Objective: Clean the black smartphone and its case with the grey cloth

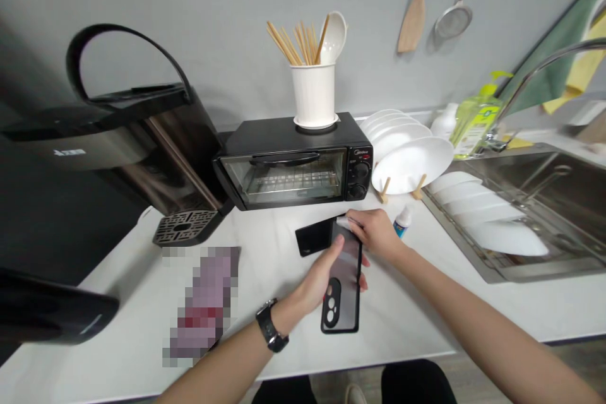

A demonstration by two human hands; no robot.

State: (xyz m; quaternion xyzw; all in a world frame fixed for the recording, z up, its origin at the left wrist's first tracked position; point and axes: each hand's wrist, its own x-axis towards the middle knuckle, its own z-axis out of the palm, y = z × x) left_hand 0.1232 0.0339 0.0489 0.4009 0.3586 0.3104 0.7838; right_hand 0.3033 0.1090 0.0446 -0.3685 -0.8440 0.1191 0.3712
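Observation:
My left hand (315, 278) grips a phone case (348, 278) with a translucent back and black rim, thumb on top and fingers beneath. Its camera cutouts face up at the near end, and skin shows through one of them. At the far end my right hand (372, 230) is closed, pinching a small white piece (343, 222) against the case; whether it is tissue or cloth I cannot tell. Partly behind the case, a black phone (313, 238) lies flat on the counter. A small bottle (402, 221) with a white cap and blue label stands beside my right hand.
A toaster oven (293, 177) bearing a cup of chopsticks (314, 95) stands behind. To the left are a black water dispenser (175, 158) and a blurred-out purple item (206, 303). White plates (411, 164) and a sink (502, 271) lie to the right.

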